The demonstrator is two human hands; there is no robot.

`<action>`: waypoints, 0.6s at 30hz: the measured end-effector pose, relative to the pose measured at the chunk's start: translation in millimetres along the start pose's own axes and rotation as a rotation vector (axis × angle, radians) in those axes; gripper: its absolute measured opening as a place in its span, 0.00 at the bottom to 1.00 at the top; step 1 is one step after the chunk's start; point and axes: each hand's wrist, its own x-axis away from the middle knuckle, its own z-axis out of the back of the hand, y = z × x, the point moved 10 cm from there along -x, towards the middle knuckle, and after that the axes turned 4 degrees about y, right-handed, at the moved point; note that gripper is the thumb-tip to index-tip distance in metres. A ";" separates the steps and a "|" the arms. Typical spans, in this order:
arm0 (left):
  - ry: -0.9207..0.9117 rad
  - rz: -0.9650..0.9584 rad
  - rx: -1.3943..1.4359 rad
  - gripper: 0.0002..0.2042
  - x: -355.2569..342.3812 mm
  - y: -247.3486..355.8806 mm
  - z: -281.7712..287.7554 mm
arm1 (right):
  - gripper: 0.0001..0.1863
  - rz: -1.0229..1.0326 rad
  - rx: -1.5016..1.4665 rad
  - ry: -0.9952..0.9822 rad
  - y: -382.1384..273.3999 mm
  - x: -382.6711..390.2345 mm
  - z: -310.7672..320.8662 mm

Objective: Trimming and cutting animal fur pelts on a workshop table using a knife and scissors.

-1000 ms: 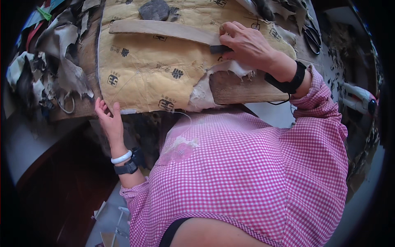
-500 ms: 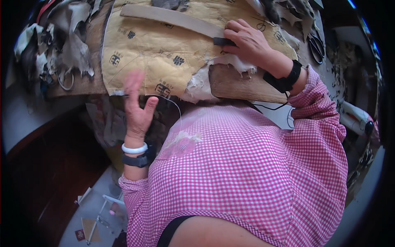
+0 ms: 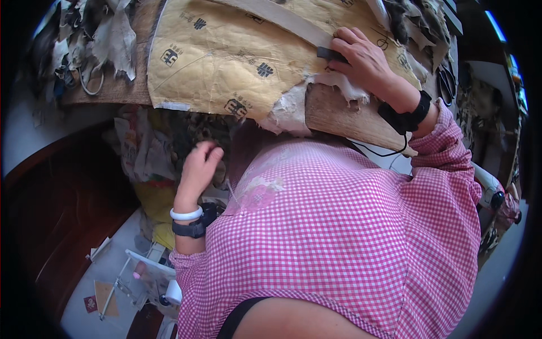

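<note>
Drawn back from over the yellow printed sheet (image 3: 226,68) since the earlier frame, the left hand (image 3: 199,168) is now seen below the sheet's near edge, apart from it, with thumb and fingers bent toward each other; whether anything is pinched in that grip cannot be told. On the sheet, toward its right side, the end of a long wooden strip (image 3: 282,20) is grasped by the right hand (image 3: 361,59), fingers curled on the far side and thumb on the near side of its dark end piece (image 3: 332,55). The sheet is spread on a wooden desk (image 3: 339,113), whose bare wood is exposed at the sheet's torn near-right corner, beside a ragged white layer (image 3: 289,108). Fur scraps (image 3: 116,42) are heaped to the sheet's left, and scissors (image 3: 447,85) are left to its right. By appearance, the sheet is being steadied under the strip while work is done by the left hand along the near edge; a return of that hand to the edge, with the strip kept firm, seems called for.
</note>
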 end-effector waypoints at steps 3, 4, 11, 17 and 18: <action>0.187 0.135 0.420 0.15 -20.1 -12.0 18.0 | 0.15 0.016 -0.005 -0.003 -1.3 -0.3 -1.6; 0.208 0.130 0.539 0.15 -30.4 -9.5 20.8 | 0.15 0.014 -0.005 -0.008 -0.1 -0.4 -3.0; 0.204 0.168 0.932 0.13 -40.8 15.8 19.2 | 0.15 0.015 0.011 0.016 -2.0 1.7 0.5; 0.329 -0.215 0.981 0.19 -42.7 72.3 61.3 | 0.15 -0.013 -0.010 0.020 0.2 3.7 0.9; 0.328 -0.217 0.978 0.19 -47.0 76.7 64.4 | 0.15 -0.001 -0.009 0.021 -0.6 2.9 1.5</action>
